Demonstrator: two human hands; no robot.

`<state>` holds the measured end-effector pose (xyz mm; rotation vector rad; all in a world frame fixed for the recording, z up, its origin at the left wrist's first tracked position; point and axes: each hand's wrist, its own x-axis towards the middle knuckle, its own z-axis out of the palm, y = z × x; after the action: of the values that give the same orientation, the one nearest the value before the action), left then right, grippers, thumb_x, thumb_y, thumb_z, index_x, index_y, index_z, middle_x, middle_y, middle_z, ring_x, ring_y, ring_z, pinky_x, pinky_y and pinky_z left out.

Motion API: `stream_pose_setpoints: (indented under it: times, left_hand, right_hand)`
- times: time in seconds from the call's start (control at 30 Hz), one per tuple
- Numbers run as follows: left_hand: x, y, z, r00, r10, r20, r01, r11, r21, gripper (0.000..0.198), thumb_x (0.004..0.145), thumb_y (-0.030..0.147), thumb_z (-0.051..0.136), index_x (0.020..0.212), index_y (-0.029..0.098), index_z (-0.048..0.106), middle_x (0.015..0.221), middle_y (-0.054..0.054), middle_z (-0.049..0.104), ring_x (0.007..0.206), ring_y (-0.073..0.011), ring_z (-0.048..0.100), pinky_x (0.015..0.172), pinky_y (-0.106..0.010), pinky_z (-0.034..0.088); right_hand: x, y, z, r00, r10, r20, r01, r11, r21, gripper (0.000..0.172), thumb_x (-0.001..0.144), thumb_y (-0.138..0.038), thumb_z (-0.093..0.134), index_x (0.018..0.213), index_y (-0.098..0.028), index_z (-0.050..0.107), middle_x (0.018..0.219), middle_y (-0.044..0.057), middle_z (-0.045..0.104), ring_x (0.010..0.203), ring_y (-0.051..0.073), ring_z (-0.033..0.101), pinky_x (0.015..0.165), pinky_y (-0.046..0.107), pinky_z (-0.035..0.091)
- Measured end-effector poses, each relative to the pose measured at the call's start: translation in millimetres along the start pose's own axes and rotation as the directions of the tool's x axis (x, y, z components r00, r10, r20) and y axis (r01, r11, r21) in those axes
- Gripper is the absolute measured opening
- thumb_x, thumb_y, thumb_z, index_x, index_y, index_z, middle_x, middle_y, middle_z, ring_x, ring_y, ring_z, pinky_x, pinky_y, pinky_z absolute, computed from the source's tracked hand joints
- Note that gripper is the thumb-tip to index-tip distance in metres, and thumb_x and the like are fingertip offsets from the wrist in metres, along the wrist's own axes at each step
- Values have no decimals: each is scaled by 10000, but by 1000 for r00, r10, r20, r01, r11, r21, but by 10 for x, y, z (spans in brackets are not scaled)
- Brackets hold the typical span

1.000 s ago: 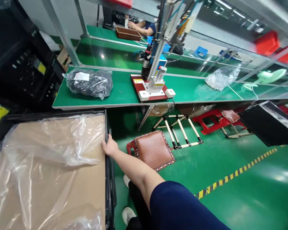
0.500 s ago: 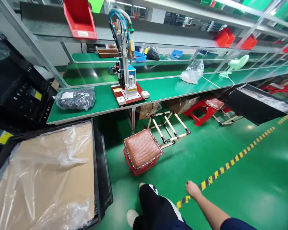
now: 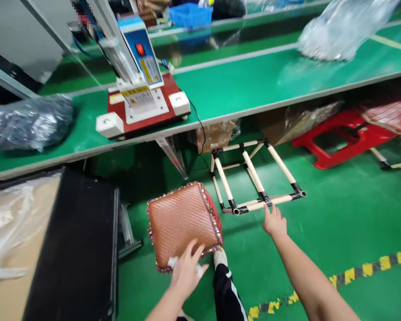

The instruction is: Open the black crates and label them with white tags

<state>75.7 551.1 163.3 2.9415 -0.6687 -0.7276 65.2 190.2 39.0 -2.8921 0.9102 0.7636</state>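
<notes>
My left hand [image 3: 187, 269] is over the near edge of a stool with a brown woven cushion [image 3: 183, 218] and a beaded trim. A small crumpled white piece [image 3: 173, 262], perhaps tissue, shows at its fingers, which curl loosely around it. My right hand [image 3: 274, 221] reaches to the front rail of a frame of cream pipes with black joints [image 3: 254, 171]. Its fingers are apart and at the rail; I cannot tell whether they touch it. Nothing shows in that hand.
A green workbench [image 3: 240, 80] carries a press machine [image 3: 137, 96], a dark wrapped bundle [image 3: 30, 120] and a clear plastic bag [image 3: 341, 33]. A black crate [image 3: 76, 249] stands at the left. Red stools [image 3: 341, 133] are under the bench at right. Striped tape [image 3: 367, 269] crosses the floor.
My view has moved closer to the bench and stool. The left hand has come into view with the white piece. My right hand has moved forward to the pipe frame, its fingers opening.
</notes>
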Motion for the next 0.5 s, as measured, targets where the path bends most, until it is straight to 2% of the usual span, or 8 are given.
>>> stream_pose_setpoints:
  times: [0.07,0.1,0.13,0.2,0.27,0.33,0.43,0.5]
  left_hand:
    - [674,265,34,962,271,18,-272,962,30,639,843,558,622,1430,358,468,1581,-61,281,1214,-268,554,948,-396,514]
    - [985,371,34,954,299,31,-301,950,83,623,849,570,606,1418,347,483,1590,-68,258,1162,-284,579,887,-411,533]
    - [1249,454,31,960,265,89,-277,948,155,581,846,606,585,1354,326,552,1577,-72,286,1066,-290,616,799,-418,548]
    - [1578,545,31,962,224,157,-252,950,186,513,890,573,536,1154,159,685,1432,-142,471,962,-296,633,749,-422,537]
    - [1626,539,42,970,178,163,-209,957,200,444,948,475,481,1047,107,707,1299,-139,564,942,-283,623,760,-424,523]
    - [1486,441,68,980,139,144,-168,963,210,372,974,378,446,1060,120,699,1286,-112,575,950,-267,612,770,-417,513]
    - [1197,138,137,989,67,134,-97,969,228,353,979,290,399,1095,125,689,1388,-105,528,971,-277,601,784,-444,504]
    - [1056,-121,196,994,-1,112,-27,970,243,373,971,221,356,1147,123,670,1441,-107,487,1001,-297,590,795,-470,502]
  right_hand:
    - [386,-1,15,996,-90,-13,89,994,-67,605,936,-96,314,1517,-257,361,1537,205,233,1430,308,265,1059,480,339]
    - [533,-10,35,996,-92,3,92,993,-71,558,944,-126,355,1479,-272,424,1542,232,184,1443,330,232,1062,495,322]
    - [646,-21,59,996,-89,8,89,994,-58,489,954,-172,390,1422,-271,496,1537,250,158,1447,345,212,1062,518,307]
    - [774,-39,98,998,-61,-9,61,998,-25,375,963,-261,438,1299,-250,603,1503,257,186,1409,361,265,1038,549,313]
    - [789,-42,107,998,-65,-26,65,998,-22,323,968,-306,444,1205,-235,652,1402,232,312,1293,342,396,989,551,351]
    - [723,-29,98,996,-87,3,87,995,-48,298,962,-308,458,1170,-237,659,1278,199,393,1180,315,465,939,530,385]
    - [507,39,164,994,-89,66,94,992,-84,277,941,-308,491,1158,-237,649,1204,180,412,1163,312,467,897,502,408]
    - [293,149,345,992,-91,85,99,990,-103,295,945,-288,454,1162,-249,651,1215,179,417,1173,304,477,880,490,415]
